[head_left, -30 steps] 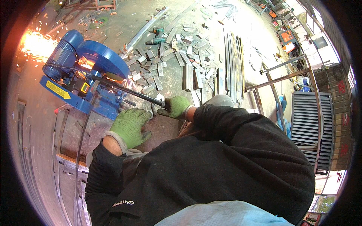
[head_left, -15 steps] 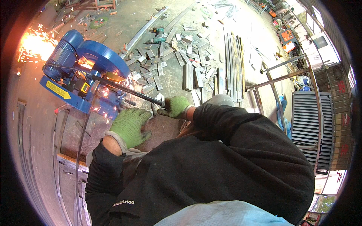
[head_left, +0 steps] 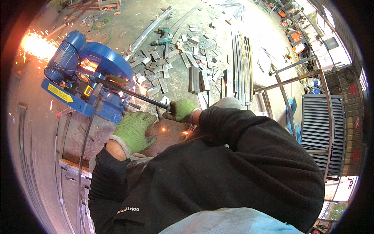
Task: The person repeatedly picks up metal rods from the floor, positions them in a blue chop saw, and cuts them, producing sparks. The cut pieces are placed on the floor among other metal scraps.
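Note:
A blue cut-off saw (head_left: pixel 107 58) stands at the left, its motor toward the far left and a bright spray of sparks behind it. From the saw a long dark handle (head_left: pixel 132 94) runs toward me, and my right hand (head_left: pixel 181 110), in a green glove, is closed around its end. My left hand (head_left: pixel 134 130), gloved the same way, lies just in front of the saw's blue base (head_left: pixel 113 113) with fingers stretched out and thumb apart. What lies beneath its palm is hidden. A short dark bar sticks up between the two hands.
Many cut metal pieces (head_left: pixel 163 72) litter the floor ahead, with a teal power drill (head_left: pixel 163 37) among them. Long steel bars (head_left: pixel 241 66) lie to their right. A metal frame (head_left: pixel 296 78) and a slatted grey panel (head_left: pixel 322 128) stand at the right. A cable (head_left: pixel 83 163) hangs beside the saw.
Sparks around the saw's base have thinned, while a couple of glowing bits now show near my lap. Both hands and the handle look almost unmoved.

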Demonstrator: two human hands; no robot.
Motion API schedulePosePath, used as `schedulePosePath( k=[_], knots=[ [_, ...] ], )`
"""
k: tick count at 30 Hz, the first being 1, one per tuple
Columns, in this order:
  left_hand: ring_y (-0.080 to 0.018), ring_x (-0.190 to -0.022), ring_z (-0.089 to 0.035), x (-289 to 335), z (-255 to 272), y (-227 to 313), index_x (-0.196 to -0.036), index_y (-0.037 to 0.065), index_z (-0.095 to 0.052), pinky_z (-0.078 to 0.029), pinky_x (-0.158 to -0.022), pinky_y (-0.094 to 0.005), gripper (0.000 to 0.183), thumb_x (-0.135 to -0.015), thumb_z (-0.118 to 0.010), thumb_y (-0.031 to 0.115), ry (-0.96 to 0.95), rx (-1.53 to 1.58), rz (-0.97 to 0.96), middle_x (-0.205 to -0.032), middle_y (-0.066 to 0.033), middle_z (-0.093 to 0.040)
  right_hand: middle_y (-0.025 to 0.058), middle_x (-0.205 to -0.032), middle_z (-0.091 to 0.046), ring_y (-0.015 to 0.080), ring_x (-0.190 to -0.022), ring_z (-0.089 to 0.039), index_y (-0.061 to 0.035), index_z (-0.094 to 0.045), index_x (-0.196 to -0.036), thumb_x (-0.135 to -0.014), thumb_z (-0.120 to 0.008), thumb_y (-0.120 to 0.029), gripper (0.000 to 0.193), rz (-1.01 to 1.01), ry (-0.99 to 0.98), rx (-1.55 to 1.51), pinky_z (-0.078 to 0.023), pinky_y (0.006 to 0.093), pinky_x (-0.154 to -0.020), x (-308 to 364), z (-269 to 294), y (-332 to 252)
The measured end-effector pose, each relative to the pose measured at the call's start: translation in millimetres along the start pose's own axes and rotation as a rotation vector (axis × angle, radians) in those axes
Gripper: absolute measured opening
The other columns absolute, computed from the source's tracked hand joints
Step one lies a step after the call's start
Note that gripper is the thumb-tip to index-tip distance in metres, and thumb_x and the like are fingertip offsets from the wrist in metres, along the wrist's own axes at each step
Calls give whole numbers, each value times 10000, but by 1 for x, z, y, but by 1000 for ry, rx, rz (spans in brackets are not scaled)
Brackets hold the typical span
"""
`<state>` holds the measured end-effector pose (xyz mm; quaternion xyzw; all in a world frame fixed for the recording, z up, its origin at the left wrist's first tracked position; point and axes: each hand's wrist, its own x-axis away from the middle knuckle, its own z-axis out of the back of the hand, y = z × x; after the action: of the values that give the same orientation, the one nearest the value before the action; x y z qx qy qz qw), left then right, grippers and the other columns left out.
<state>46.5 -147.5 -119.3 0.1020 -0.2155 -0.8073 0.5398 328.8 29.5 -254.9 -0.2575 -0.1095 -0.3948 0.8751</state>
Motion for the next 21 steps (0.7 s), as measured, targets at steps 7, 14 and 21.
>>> schedulePosePath(
  k=[7,14,21],
  knots=[
    [-436,-1490,-691,-1,0,1,-1560,84,-751,-514,-1287,-578,686,-991,-890,441,17,-1,-9,-1561,-203,-763,282,-1026,-860,549,-1021,-839,-58,-843,-1179,-1054,-769,-819,775,15,20,-3,-637,619,-910,-2,-5,4],
    [-438,-1519,-675,-2,3,3,-1580,89,-747,-500,-1312,-580,686,-1004,-884,435,-40,8,22,-1603,-206,-747,281,-1018,-859,547,-1014,-839,-54,-837,-1199,-1051,-771,-823,786,17,11,2,-633,615,-901,-5,-9,6],
    [-435,-1537,-659,-2,-2,0,-1593,95,-737,-483,-1327,-586,686,-1018,-874,441,-41,0,24,-1604,-199,-743,272,-1003,-857,543,-1007,-840,-64,-842,-1200,-1047,-777,-822,776,5,4,9,-632,609,-892,-7,-14,9]
  ],
)
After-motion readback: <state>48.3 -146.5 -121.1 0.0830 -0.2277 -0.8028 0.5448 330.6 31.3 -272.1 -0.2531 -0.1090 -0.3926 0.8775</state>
